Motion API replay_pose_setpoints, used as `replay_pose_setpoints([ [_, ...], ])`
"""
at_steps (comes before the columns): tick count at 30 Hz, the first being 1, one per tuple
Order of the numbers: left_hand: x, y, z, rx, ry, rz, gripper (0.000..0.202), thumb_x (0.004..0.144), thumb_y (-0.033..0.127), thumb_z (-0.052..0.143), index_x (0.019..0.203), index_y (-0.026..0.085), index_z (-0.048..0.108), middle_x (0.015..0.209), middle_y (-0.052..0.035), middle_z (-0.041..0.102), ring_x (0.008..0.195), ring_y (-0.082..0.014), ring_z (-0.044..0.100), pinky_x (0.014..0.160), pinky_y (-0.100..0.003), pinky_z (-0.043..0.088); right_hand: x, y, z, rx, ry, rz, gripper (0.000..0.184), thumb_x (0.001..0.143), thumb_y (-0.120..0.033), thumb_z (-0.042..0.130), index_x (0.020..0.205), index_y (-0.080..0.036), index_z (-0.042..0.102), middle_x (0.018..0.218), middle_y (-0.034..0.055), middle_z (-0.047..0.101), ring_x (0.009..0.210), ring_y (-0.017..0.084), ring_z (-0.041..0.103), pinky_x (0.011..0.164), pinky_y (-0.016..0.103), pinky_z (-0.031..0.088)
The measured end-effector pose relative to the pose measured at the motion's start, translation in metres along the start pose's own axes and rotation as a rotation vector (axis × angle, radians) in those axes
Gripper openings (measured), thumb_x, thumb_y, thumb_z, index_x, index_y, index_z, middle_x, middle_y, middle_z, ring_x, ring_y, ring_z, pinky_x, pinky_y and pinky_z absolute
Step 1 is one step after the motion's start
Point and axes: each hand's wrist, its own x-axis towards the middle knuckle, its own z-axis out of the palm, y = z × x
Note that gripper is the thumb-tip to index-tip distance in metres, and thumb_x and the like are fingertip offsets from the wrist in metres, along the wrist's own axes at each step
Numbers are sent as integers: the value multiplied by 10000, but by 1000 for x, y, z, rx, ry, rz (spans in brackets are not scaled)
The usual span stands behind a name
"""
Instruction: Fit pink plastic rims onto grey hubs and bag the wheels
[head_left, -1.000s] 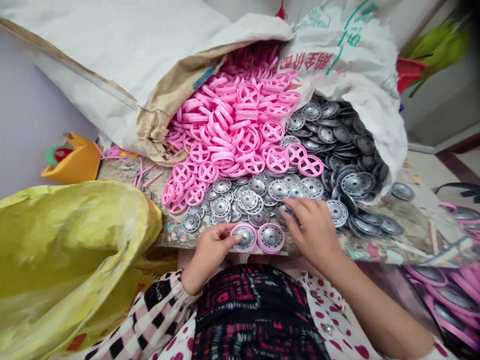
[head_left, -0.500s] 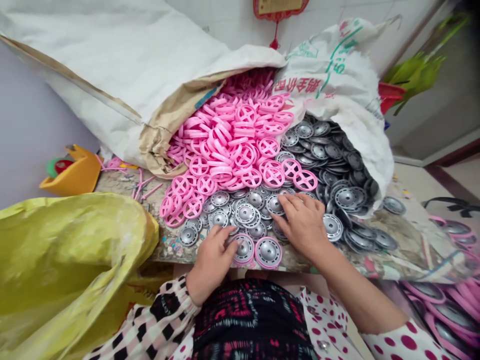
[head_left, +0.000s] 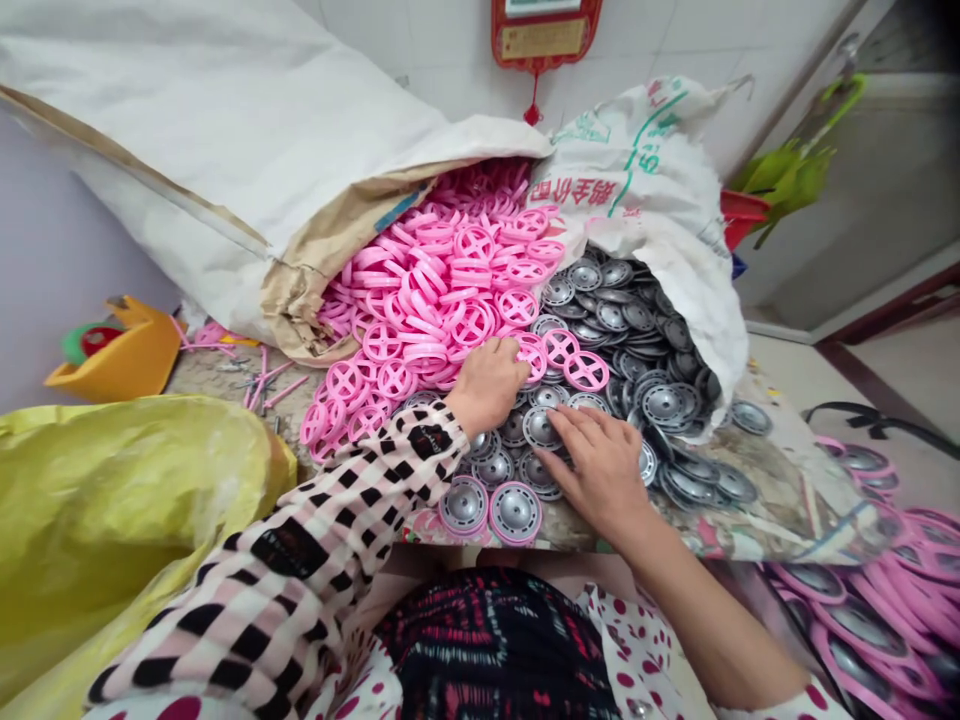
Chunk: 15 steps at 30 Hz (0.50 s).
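Left hand (head_left: 487, 385) resting on a heap of pink plastic rings (head_left: 427, 290), fingers curled over one ring's edge, grip impossible to tell. Right hand (head_left: 600, 470) spread open, fingertips (head_left: 546, 425) on a pile of grey metal discs (head_left: 592, 310) beside the rings. Two discs set in pink rings (head_left: 463, 505) near the table edge (head_left: 577, 532). White sacks (head_left: 225, 130) behind both piles, yellow plastic sack (head_left: 127, 500) at left.
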Motion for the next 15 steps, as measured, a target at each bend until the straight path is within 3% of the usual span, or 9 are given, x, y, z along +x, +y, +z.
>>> replay_pose_setpoints([
  [5, -7, -1, -6, -15, 48, -43, 175, 859, 162, 492, 791, 143, 652, 880, -96, 544, 891, -233, 483, 850, -393, 378, 1, 8, -2, 154, 43, 104, 420, 902, -439, 537, 1249, -202, 548, 1222, 98, 632, 1115, 260, 544, 920, 402, 328],
  [10, -27, 4, -11, -296, 213, -185, 39, 814, 145, 588, 778, 149, 605, 838, -37, 566, 855, -172, 513, 821, -321, 401, 5, 8, 3, 276, 42, 133, 475, 893, -437, 538, 1301, -196, 507, 1211, 114, 621, 1103, 264, 553, 904, 401, 395],
  [15, -37, 7, -3, -533, 234, -359, 47, 793, 155, 612, 749, 157, 596, 767, -6, 570, 763, -143, 524, 753, -287, 410, 12, -3, 14, 260, 16, 110, 464, 904, -416, 528, 1309, -193, 503, 1226, 143, 609, 1117, 287, 547, 921, 436, 398],
])
